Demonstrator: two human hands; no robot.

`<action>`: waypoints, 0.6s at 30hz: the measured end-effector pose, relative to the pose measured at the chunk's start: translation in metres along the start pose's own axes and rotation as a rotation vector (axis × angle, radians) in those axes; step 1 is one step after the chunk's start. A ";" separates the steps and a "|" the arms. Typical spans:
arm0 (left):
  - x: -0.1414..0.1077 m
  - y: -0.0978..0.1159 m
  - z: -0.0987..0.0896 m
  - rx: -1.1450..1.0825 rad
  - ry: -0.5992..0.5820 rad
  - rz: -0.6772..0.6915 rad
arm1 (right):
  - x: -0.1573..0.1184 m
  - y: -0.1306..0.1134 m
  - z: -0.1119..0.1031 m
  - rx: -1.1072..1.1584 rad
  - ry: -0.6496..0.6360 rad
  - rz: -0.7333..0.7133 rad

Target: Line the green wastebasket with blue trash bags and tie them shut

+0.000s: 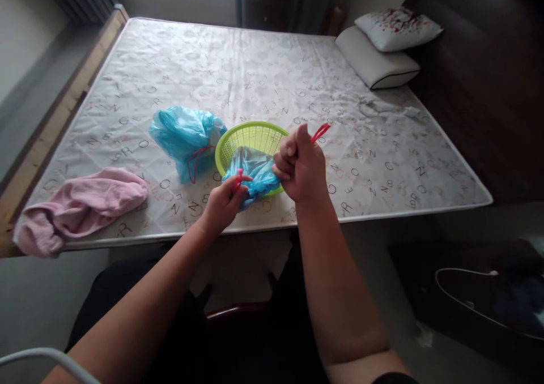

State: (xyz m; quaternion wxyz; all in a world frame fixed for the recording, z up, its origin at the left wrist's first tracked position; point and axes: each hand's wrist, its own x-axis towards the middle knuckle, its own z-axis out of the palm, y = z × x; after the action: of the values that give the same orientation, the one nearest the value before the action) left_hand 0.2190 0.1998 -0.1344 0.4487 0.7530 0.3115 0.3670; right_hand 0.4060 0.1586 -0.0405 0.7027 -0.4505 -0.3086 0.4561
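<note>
A blue plastic bag (pixel 257 169) with red drawstrings is held between my hands over a round green basket (pixel 221 149). My left hand (pixel 225 198) pinches a red drawstring at the bag's left side. At the right, my right hand (pixel 304 166) is closed in a fist round the other drawstring, whose red loop sticks out past the fist. The bag's top looks gathered. To the left of the basket stands a second blue bag (pixel 182 135), its red string hanging at the front. What lies inside the bags is hidden.
Everything rests on a patterned mattress (pixel 272 78). A pink cloth (pixel 89 203) lies crumpled at its front left corner. Two pillows (pixel 378 58) are stacked at the back right. A white cable (pixel 463 302) shows at the lower right.
</note>
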 end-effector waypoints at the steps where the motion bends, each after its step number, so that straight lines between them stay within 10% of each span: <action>1: 0.000 0.003 0.000 -0.037 0.003 -0.001 | -0.001 0.001 -0.002 -0.026 -0.031 0.010; 8: 0.007 0.013 -0.002 -0.148 0.120 -0.019 | -0.007 0.019 0.004 -0.346 -0.401 0.049; 18: 0.011 0.002 -0.014 0.114 0.167 0.276 | -0.011 0.032 0.028 -0.239 -0.469 0.016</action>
State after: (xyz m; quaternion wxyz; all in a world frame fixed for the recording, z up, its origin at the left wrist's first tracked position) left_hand 0.2133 0.2145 -0.1248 0.3230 0.7797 0.2617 0.4682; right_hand 0.3668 0.1644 -0.0585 0.5501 -0.4145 -0.5113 0.5140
